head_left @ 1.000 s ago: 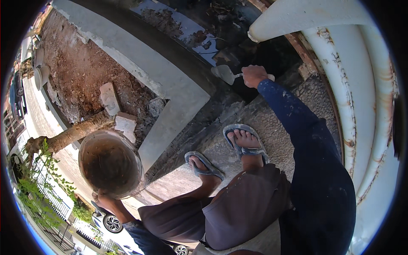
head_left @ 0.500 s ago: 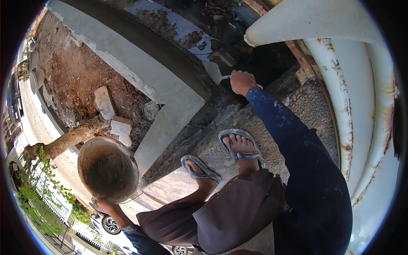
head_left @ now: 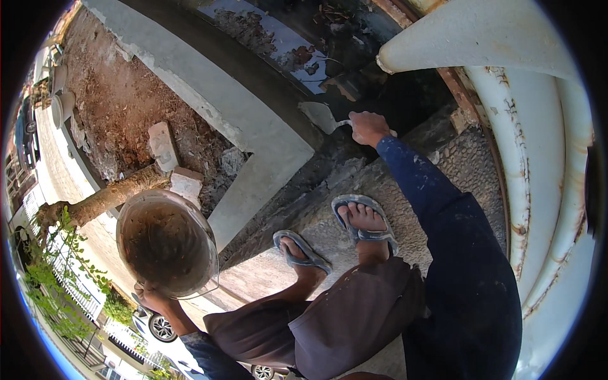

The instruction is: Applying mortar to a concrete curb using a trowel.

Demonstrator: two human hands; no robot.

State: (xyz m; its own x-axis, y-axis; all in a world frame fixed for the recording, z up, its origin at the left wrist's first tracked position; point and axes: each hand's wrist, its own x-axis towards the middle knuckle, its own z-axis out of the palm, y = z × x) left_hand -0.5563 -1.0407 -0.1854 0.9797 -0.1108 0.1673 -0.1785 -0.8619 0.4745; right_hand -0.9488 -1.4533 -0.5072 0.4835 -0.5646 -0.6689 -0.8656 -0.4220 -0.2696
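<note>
My right hand (head_left: 370,128) is closed on the handle of a metal trowel (head_left: 320,116), whose blade lies against the dark inner face of the concrete ledge (head_left: 256,126), above a shadowed channel (head_left: 411,95) with dark debris. At the lower left, my left hand (head_left: 153,296) grips a round metal bucket (head_left: 134,247) at its rim; its inside looks dark and dirty. My sandaled feet (head_left: 364,218) stand on rough concrete below the channel.
Large rusty white pipes (head_left: 525,114) curve along the right. At left lie reddish soil (head_left: 107,95), brick pieces (head_left: 161,145), a cut tree trunk (head_left: 114,196) and a leafy branch (head_left: 69,266). Parked cars (head_left: 161,326) and railings show beyond, near the frame's edge.
Over the last second my right hand and the trowel have shifted left, the blade moving onto the ledge's dark face. The bucket stays in my left hand, with only slight shifts.
</note>
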